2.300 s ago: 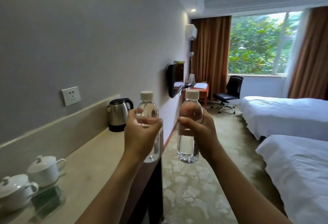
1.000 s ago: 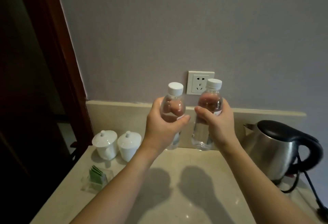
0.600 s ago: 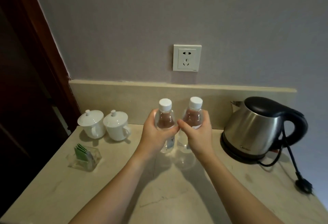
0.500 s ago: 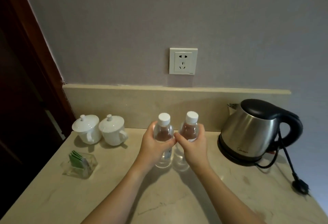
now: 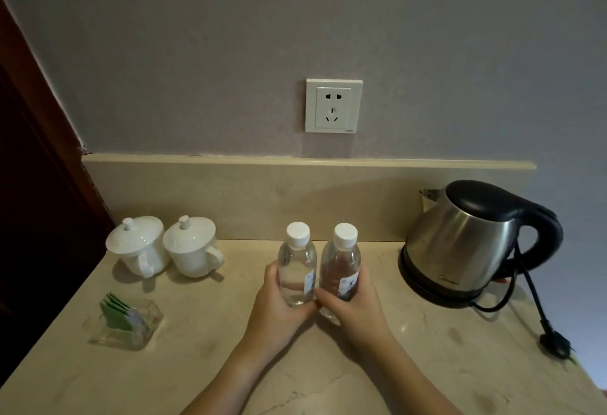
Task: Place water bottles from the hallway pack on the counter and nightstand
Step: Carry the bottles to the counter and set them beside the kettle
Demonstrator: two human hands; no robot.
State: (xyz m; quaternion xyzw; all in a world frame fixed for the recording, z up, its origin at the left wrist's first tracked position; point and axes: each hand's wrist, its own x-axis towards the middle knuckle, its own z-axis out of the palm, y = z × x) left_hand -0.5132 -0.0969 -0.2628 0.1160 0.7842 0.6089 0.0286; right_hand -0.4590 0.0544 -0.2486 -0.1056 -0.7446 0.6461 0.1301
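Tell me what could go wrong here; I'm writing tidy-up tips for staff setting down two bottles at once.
1. The left bottle and right bottle stand almost touching; letting go unevenly could knock one into the other.
2. The kettle cord trails loose across the counter; the right hand could snag it when it withdraws.

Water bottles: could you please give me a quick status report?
Left hand grips left bottle; right hand grips right bottle. Both upright on counter, side by side. Kettle right, cups left, both apart.

Cups (image 5: 164, 245) left, kettle (image 5: 466, 243) right; bare counter (image 5: 377, 375) between, nearer.
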